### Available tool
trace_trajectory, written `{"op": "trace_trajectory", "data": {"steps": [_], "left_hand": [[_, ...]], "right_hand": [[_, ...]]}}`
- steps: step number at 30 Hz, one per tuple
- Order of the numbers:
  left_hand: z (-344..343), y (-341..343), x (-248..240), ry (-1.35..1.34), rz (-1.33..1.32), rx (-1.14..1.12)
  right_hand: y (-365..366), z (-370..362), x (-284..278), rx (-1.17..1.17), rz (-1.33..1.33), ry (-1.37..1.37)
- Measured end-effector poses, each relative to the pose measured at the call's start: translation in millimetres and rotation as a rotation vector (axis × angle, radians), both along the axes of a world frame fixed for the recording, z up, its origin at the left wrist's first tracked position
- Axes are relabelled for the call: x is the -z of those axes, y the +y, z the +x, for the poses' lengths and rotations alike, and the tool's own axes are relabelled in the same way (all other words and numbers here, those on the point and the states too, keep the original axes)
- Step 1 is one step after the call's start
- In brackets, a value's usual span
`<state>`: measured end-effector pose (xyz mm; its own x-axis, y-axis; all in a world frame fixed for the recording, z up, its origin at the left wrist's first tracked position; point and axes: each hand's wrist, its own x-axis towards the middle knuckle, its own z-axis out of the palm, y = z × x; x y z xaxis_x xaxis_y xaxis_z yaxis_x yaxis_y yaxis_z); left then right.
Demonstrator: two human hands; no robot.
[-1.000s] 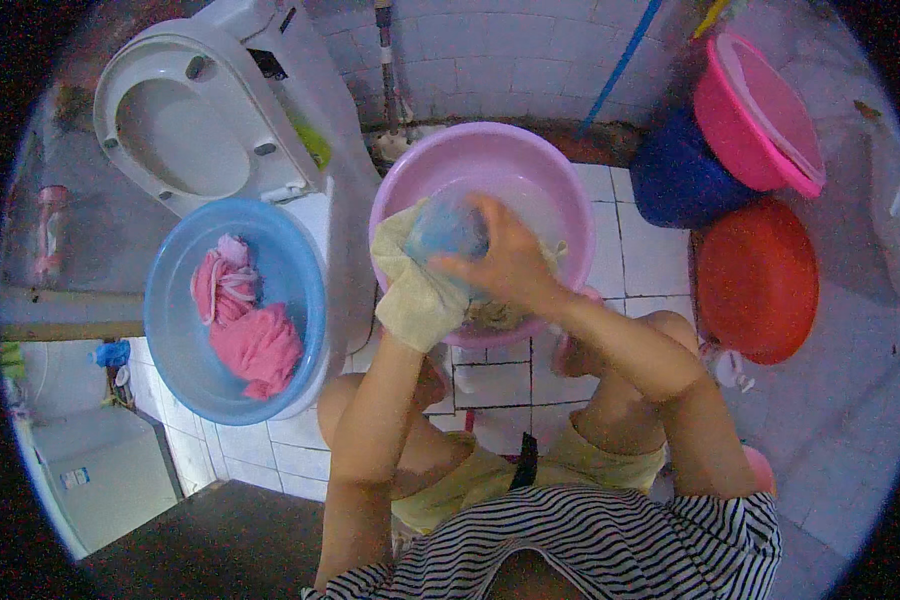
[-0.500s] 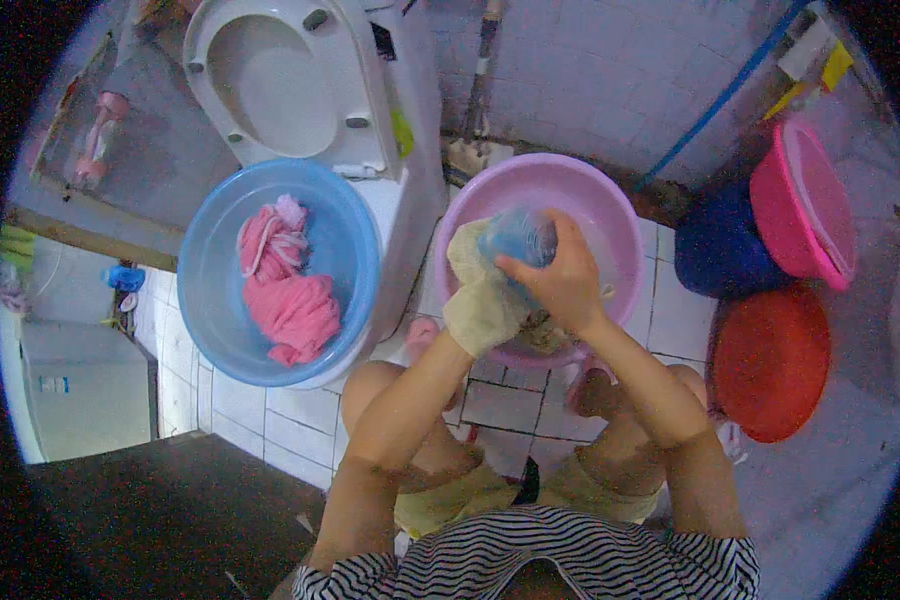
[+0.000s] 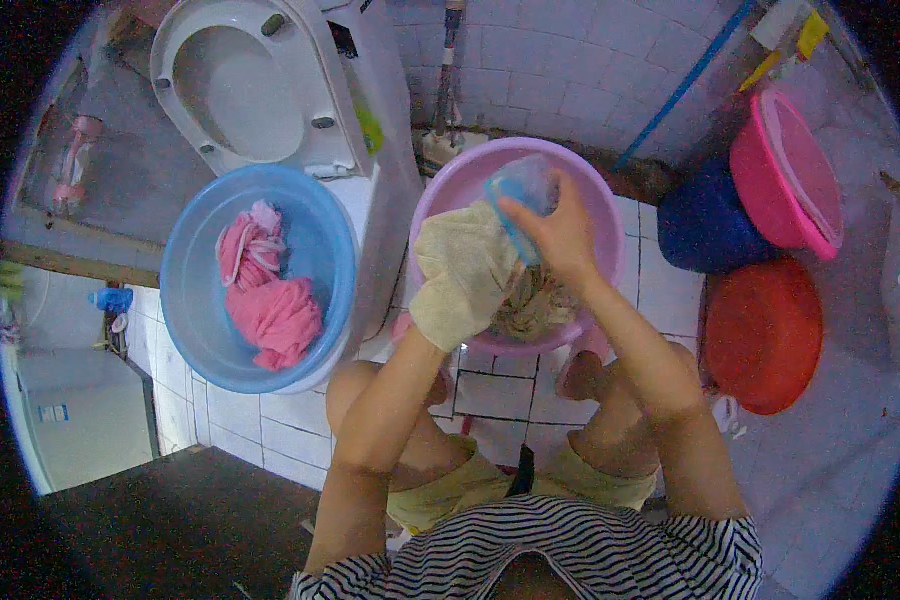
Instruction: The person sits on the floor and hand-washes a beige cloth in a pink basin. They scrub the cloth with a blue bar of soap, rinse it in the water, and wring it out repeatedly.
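Observation:
My left hand point(image 3: 460, 270) is inside a pale yellow cloth point(image 3: 450, 310), which covers it to the wrist and hides its fingers. Fingers and thumb of my right hand point(image 3: 565, 235) close round a blue object with a clear, see-through body point(image 3: 525, 190); its exact kind is hard to make out. The object's blue edge faces the cloth, close to its right side. Both hands are over a pink-purple basin point(image 3: 605, 180) on the tiled floor. Crumpled yellowish-brown fabric point(image 3: 535, 315) lies in the basin under my hands.
Left of me, a blue basin point(image 3: 185, 330) holds bunched pink fabric point(image 3: 280, 310) and rests on a white toilet point(image 3: 380, 180) with its lid raised. At right are a dark blue bucket point(image 3: 705, 225), a bright pink basin point(image 3: 780, 170) and a red basin point(image 3: 765, 340). A blue pole point(image 3: 685, 85) leans behind.
My right hand has tilted the blue object up, off the face of the yellow cloth. The cloth-covered left hand has turned, showing more of the cloth. The whole view has shifted slightly.

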<state>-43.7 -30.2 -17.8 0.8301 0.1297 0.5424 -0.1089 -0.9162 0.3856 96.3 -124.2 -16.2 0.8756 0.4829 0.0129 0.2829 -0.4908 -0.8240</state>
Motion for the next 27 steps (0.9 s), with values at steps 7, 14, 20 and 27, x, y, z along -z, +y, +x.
{"op": "trace_trajectory", "data": {"steps": [7,14,20,27], "left_hand": [[19.1,14.9,-44.8,0.041,0.288,-0.071],[20.3,18.6,-46.0,0.020,0.315,-0.079],[17.7,23.5,-48.2,0.014,0.344,-0.085],[18.0,24.8,-9.6,0.118,0.747,-0.523]], "right_hand": [[-12.3,14.0,-13.6,-0.001,0.491,0.828],[-13.3,10.5,-11.9,0.005,0.737,1.079],[-10.5,9.6,-8.7,0.000,0.763,1.060],[-7.6,2.0,-9.6,-0.032,0.888,1.253]]}}
